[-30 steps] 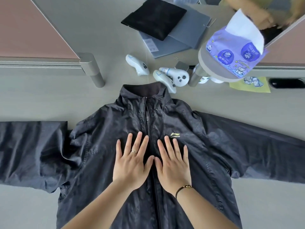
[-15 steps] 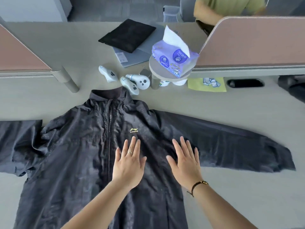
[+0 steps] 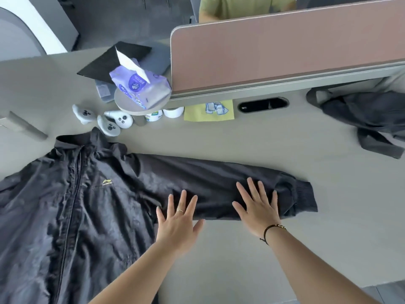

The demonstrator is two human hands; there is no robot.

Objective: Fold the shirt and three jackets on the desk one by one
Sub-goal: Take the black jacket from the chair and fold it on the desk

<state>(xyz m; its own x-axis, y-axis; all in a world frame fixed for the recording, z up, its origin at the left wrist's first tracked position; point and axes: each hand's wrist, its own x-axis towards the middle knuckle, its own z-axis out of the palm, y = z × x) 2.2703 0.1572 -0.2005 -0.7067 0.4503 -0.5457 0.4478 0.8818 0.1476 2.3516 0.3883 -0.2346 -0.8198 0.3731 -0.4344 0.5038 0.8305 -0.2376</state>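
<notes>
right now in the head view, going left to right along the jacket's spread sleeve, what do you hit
jacket's yellow chest logo → left hand, flat on the sleeve near the body → right hand, flat further out on the sleeve → ribbed cuff → bare desk

Both forearms are extended forward, palms down. Left hand (image 3: 177, 224) is laid flat, fingers (image 3: 183, 200) straight and spread, ring seen on one finger. Right hand (image 3: 257, 210) is laid flat further right, fingers straight and splayed, dark bracelet worn at the wrist. Nothing is gripped.
</notes>
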